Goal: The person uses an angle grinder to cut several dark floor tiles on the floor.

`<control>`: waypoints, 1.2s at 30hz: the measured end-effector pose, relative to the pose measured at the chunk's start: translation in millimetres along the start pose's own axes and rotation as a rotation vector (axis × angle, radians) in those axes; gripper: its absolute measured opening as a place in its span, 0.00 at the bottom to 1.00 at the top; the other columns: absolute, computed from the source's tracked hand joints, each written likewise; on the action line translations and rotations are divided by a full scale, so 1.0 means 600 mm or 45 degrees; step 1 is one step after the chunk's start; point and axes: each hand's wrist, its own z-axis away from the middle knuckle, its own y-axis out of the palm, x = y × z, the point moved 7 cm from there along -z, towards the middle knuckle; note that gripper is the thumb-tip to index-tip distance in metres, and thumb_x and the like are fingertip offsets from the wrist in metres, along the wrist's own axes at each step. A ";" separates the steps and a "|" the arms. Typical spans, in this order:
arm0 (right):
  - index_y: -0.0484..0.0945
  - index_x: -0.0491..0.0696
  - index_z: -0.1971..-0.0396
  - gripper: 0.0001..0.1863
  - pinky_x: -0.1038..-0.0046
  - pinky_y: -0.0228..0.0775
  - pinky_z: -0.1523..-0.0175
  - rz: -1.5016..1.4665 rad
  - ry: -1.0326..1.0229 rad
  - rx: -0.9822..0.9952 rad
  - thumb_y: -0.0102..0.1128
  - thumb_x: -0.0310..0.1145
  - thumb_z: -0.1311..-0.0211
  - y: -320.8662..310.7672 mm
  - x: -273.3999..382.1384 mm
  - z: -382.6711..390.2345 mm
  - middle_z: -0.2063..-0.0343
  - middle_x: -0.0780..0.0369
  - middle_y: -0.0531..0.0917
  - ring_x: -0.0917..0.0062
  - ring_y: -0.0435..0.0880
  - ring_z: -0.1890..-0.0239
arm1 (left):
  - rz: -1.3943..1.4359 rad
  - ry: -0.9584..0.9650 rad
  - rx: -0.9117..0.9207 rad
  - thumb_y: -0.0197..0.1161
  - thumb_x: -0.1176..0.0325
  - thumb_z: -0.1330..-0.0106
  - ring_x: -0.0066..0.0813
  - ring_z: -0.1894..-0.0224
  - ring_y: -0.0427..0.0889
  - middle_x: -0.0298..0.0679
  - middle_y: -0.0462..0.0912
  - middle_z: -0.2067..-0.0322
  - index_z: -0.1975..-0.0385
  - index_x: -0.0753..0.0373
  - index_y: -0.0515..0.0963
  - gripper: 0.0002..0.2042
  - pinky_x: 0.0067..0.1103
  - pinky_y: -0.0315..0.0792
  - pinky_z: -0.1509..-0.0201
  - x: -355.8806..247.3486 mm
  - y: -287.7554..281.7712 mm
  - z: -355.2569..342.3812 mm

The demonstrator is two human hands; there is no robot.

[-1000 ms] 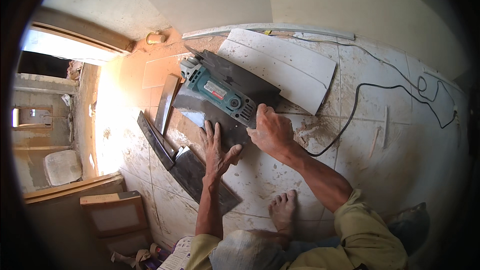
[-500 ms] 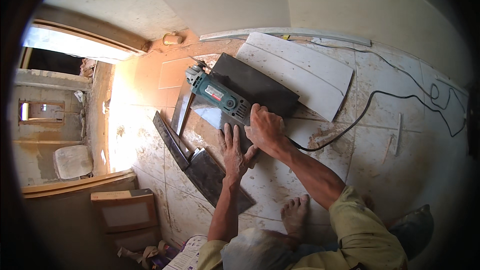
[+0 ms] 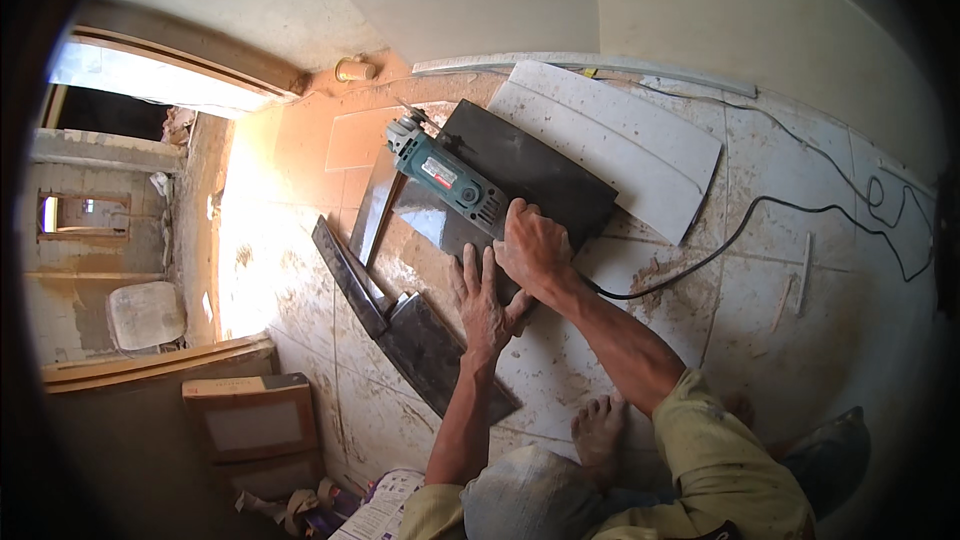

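My right hand (image 3: pixel 535 248) is wrapped round the rear handle of a teal angle grinder (image 3: pixel 440 175). The tool lies slantwise over a dark, glossy tile (image 3: pixel 535 165), its grey metal head toward the far left. What the head touches is too small to tell. Fingers spread, my left hand (image 3: pixel 485 305) rests flat on the near part of the dark surface, close beside my right hand. Left of it, narrow dark strips (image 3: pixel 350 275) and another dark piece (image 3: pixel 435 350) lie on the floor.
White panels (image 3: pixel 610 145) lie beyond the dark tile. A black cord (image 3: pixel 735 235) trails right from the grinder. An orange-brown cup (image 3: pixel 354 70) stands by the far wall. Cartons (image 3: pixel 255 420) stand at lower left. My bare foot (image 3: pixel 598 430) is on the dusty tiled floor (image 3: pixel 560 380).
The whole view has shifted slightly, so things appear a little farther right. Both hands and the grinder keep nearly the same place on the dark tile.
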 end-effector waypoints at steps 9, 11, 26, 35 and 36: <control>0.72 0.43 0.62 0.24 0.68 0.84 0.65 0.060 0.007 0.035 0.72 0.43 0.49 0.008 -0.003 -0.002 0.68 0.55 0.82 0.65 0.88 0.69 | 0.004 -0.050 0.021 0.65 0.37 0.45 0.59 0.25 0.41 0.48 0.50 0.27 0.31 0.54 0.62 0.44 0.51 0.44 0.27 -0.001 -0.003 0.000; 0.72 0.42 0.62 0.24 0.67 0.84 0.65 0.051 0.032 0.068 0.72 0.43 0.49 0.010 -0.005 -0.004 0.67 0.54 0.82 0.64 0.88 0.68 | 0.007 -0.064 0.031 0.64 0.36 0.45 0.59 0.25 0.41 0.48 0.50 0.27 0.31 0.54 0.62 0.45 0.51 0.44 0.27 -0.001 -0.003 -0.001; 0.70 0.37 0.60 0.25 0.61 0.82 0.59 -0.081 0.066 0.187 0.71 0.40 0.47 0.004 -0.005 -0.007 0.65 0.48 0.82 0.55 0.87 0.64 | -0.027 -0.049 0.018 0.65 0.38 0.45 0.63 0.26 0.44 0.52 0.51 0.28 0.31 0.57 0.62 0.44 0.50 0.47 0.27 -0.007 -0.007 -0.002; 0.71 0.37 0.61 0.25 0.61 0.82 0.59 -0.081 0.069 0.165 0.71 0.40 0.47 0.000 -0.001 -0.007 0.64 0.48 0.82 0.55 0.87 0.63 | -0.038 -0.036 -0.006 0.65 0.38 0.45 0.62 0.26 0.44 0.51 0.52 0.28 0.31 0.56 0.62 0.44 0.50 0.46 0.27 -0.006 -0.013 0.000; 0.71 0.37 0.61 0.25 0.61 0.82 0.59 -0.077 0.072 0.165 0.71 0.40 0.47 0.002 -0.003 -0.007 0.64 0.48 0.82 0.55 0.87 0.63 | -0.042 -0.037 -0.002 0.65 0.38 0.45 0.62 0.26 0.44 0.51 0.52 0.28 0.31 0.56 0.62 0.44 0.50 0.46 0.27 -0.006 -0.010 -0.001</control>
